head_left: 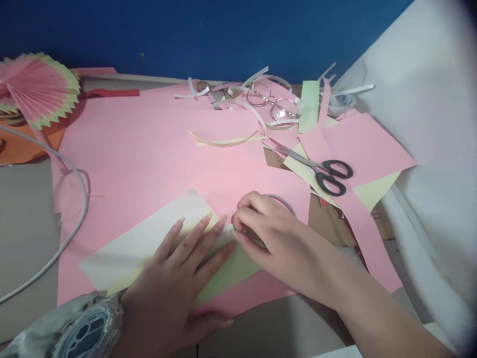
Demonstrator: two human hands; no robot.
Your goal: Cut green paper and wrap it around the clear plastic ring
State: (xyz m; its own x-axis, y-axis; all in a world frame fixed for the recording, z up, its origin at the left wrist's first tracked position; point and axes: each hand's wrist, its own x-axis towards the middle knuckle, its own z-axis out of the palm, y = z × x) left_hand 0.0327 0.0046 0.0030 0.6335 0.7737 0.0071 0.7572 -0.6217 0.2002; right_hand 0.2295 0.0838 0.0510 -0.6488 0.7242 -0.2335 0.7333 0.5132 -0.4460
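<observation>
A pale yellow-green sheet of paper (143,243) lies slantwise on a large pink sheet (149,154), its upper-left part looking whitish. My left hand (186,268) rests flat on the pale sheet with fingers spread. Close by on the right, my right hand (261,223) is closed, thumb and fingertips pinched at the sheet's edge. Behind its knuckles shows the curved grey-white rim of what looks like a roll of tape (281,200), mostly hidden by the hand. A short white strip (228,228) runs between the two hands.
Black-handled scissors (328,174) lie to the right on paper scraps. Behind them are eyeglasses (272,102) among curled paper strips. A pleated pink-and-green paper fan (44,89) stands at the far left, near a white cable (84,199). A blue wall (208,40) closes the back.
</observation>
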